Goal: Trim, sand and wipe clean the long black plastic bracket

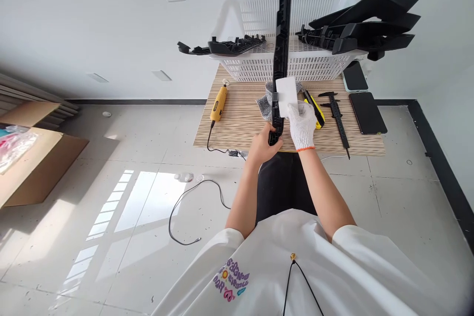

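Observation:
My bare left hand point(263, 146) is closed around the near end of a long black plastic trim piece point(282, 44), which points away from me over the table. My right hand point(302, 123), in a white knitted glove with an orange cuff, grips a flat white pad point(287, 96). The pad lies against or just beside the right edge of the trim piece; contact is hard to tell. Under them is a crumpled grey cloth point(264, 106), partly hidden. Just right of the glove lies a yellow and black utility knife point(317, 111).
On the striped table point(240, 128) are a yellow rotary tool point(219, 103) with a cord, a black caliper point(336, 118) and two phones point(368, 113). A white plastic basket point(255, 70) behind holds several black trim pieces point(363, 29). A cardboard box point(48, 173) stands left; a cable point(172, 215) lies on the floor.

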`<state>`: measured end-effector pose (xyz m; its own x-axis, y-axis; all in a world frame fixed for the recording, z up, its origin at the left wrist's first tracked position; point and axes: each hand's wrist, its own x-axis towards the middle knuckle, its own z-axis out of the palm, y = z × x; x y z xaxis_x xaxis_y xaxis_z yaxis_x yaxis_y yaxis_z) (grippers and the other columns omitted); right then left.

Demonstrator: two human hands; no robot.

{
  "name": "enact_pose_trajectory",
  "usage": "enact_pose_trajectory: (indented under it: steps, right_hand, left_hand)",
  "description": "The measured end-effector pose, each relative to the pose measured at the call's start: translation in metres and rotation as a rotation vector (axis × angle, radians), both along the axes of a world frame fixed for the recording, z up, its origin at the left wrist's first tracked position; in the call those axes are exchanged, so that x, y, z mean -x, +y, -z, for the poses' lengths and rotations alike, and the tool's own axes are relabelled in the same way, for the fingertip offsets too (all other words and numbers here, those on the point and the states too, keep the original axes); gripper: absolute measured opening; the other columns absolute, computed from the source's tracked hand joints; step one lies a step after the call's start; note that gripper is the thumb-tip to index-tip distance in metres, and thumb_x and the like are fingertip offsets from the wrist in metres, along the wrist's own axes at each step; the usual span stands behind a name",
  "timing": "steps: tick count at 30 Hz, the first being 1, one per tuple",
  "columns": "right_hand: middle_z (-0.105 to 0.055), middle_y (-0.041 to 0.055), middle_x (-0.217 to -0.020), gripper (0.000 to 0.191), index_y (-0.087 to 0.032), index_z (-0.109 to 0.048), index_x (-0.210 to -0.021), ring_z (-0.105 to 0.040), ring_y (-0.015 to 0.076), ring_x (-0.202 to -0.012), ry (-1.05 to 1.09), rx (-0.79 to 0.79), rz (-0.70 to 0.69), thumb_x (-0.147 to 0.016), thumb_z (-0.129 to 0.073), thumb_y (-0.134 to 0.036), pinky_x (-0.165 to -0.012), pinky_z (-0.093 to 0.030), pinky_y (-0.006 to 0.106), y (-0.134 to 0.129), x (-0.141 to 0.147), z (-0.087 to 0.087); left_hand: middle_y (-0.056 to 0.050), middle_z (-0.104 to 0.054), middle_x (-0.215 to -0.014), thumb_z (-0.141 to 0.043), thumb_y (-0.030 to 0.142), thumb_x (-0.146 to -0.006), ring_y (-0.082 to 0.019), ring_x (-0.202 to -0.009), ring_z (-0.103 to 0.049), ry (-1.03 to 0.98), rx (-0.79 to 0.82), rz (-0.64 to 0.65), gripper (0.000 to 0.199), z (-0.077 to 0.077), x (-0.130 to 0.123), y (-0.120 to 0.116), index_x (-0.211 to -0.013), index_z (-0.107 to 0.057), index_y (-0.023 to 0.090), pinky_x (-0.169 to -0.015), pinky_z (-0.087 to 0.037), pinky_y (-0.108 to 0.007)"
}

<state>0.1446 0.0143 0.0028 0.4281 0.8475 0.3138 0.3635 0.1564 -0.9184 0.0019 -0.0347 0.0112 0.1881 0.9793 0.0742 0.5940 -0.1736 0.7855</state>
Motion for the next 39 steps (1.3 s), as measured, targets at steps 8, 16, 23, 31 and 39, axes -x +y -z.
enact_pose_trajectory:
  steps: [8, 16, 23, 31, 39]
  right_hand:
    - [-0.062, 0.0071, -0.112, 0.024, -0.021, -0.053, -0.084, -0.061, 0.022, -0.111, 0.067, -0.092, 0.242, -0.088, -0.058, -0.043, -0.093, -0.053, 0.041, -0.009, 0.006, -0.008]
    - [-0.055, 0.0124, -0.123, 0.024, -0.021, -0.057, -0.104, -0.054, 0.0267, -0.128, 0.023, -0.094, 0.218, -0.091, -0.058, -0.04, -0.104, -0.052, 0.05, -0.013, 0.009, -0.011]
    - [-0.049, 0.012, -0.132, 0.023, -0.023, -0.065, -0.111, -0.055, 0.0259, -0.128, -0.145, -0.106, 0.173, -0.091, -0.059, -0.033, -0.102, -0.054, 0.046, -0.017, 0.011, -0.009]
    - [-0.054, 0.0062, -0.138, 0.022, -0.026, -0.068, -0.109, -0.057, 0.0201, -0.124, 0.056, -0.05, -0.225, -0.089, -0.061, -0.033, -0.097, -0.056, 0.036, -0.014, 0.012, -0.008]
    - [-0.068, 0.001, -0.117, 0.027, -0.026, -0.065, -0.108, -0.063, 0.0165, -0.106, 0.125, 0.015, -0.291, -0.087, -0.066, -0.043, -0.101, -0.051, 0.036, -0.017, 0.012, -0.015]
  left_hand:
    - [0.004, -0.059, -0.075, -0.061, 0.031, -0.082, -0.013, -0.056, -0.046, 0.037, -0.024, 0.05, 0.019, 0.0, 0.0, -0.001, -0.092, -0.045, 0.025, -0.062, -0.035, -0.029]
    - [0.003, -0.059, -0.076, -0.061, 0.03, -0.081, -0.012, -0.054, -0.045, 0.012, -0.032, 0.034, 0.021, 0.001, 0.001, -0.001, -0.09, -0.044, 0.024, -0.061, -0.034, -0.029]
    - [0.004, -0.054, -0.073, -0.062, 0.031, -0.08, -0.011, -0.054, -0.04, -0.02, -0.016, 0.013, 0.023, 0.0, 0.002, -0.001, -0.087, -0.041, 0.025, -0.06, -0.034, -0.028]
    - [0.005, -0.046, -0.069, -0.063, 0.031, -0.079, -0.012, -0.059, -0.041, -0.126, -0.007, -0.007, 0.027, 0.005, 0.006, 0.0, -0.084, -0.037, 0.025, -0.059, -0.034, -0.027]
    - [0.005, -0.047, -0.068, -0.062, 0.029, -0.079, -0.012, -0.058, -0.043, -0.125, -0.012, -0.013, 0.025, 0.005, 0.005, 0.0, -0.083, -0.038, 0.025, -0.059, -0.035, -0.028]
